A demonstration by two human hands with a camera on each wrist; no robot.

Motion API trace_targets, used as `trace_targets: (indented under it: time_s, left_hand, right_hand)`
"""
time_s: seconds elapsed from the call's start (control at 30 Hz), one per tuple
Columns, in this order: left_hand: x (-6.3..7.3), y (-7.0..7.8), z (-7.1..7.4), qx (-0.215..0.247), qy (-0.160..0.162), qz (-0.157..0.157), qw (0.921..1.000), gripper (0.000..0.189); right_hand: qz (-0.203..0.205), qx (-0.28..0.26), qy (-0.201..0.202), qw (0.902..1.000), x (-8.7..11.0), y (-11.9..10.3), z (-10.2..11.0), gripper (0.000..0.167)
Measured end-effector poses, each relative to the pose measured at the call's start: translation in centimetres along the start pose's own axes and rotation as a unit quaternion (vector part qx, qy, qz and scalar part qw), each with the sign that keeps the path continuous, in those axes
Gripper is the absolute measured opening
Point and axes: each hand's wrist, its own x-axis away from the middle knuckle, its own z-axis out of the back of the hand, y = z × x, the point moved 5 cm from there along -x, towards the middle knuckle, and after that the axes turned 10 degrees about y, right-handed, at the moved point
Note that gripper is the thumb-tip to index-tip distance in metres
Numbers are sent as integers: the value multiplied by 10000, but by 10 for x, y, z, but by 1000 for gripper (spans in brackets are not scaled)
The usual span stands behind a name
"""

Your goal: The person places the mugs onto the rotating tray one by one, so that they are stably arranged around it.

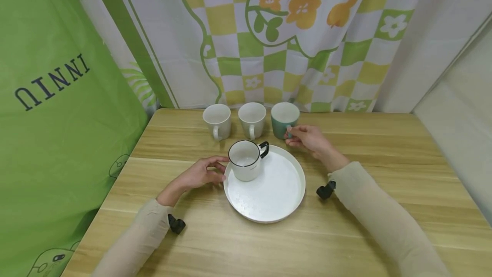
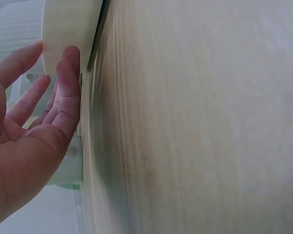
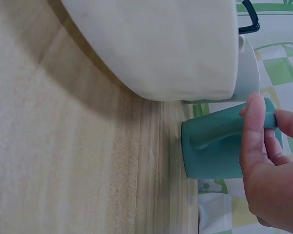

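A teal mug (image 1: pixel 283 124) stands at the right end of a row of mugs. My right hand (image 1: pixel 310 141) pinches its handle between thumb and fingers; the right wrist view shows the teal handle (image 3: pixel 219 132) in that grip. A round white tray (image 1: pixel 274 198) lies in front of the row. On its left back part sits a white mug (image 1: pixel 246 170) with a black rim and black handle. My left hand (image 1: pixel 200 172) is at the tray's left edge, fingers loosely bent. In the left wrist view its fingertips (image 2: pixel 72 53) are against the tray's side.
Two pale mugs (image 1: pixel 217 123), (image 1: pixel 252 121) stand left of the teal one, handles toward me. Behind the wooden table (image 1: pixel 365 148) hangs a checked curtain (image 1: pixel 276 67). A green cloth (image 1: pixel 77 131) hangs along the left side, and a pale wall (image 1: pixel 461 93) rises at the right.
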Motion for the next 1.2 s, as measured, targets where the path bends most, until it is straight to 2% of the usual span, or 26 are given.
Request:
trace_targets:
  time_s: [0.2,0.63,0.93,1.2]
  left_hand:
    - [0,0,0,-37,-37,-42,10000,58]
    - [0,-1,-1,11,-43,-64,10000,58]
    - [0,-1,0,31,-94,-107,9999,58]
    - [1,-1,0,2,-88,-142,9999,58]
  right_hand:
    - [43,117,31,9999,2,-2,-1,37]
    - [204,92,-3,9998,5,-2,-2,31]
    - [205,156,-89,9996,9,-5,-3,29]
    - [254,296,-130,9992,16,-12,1,35]
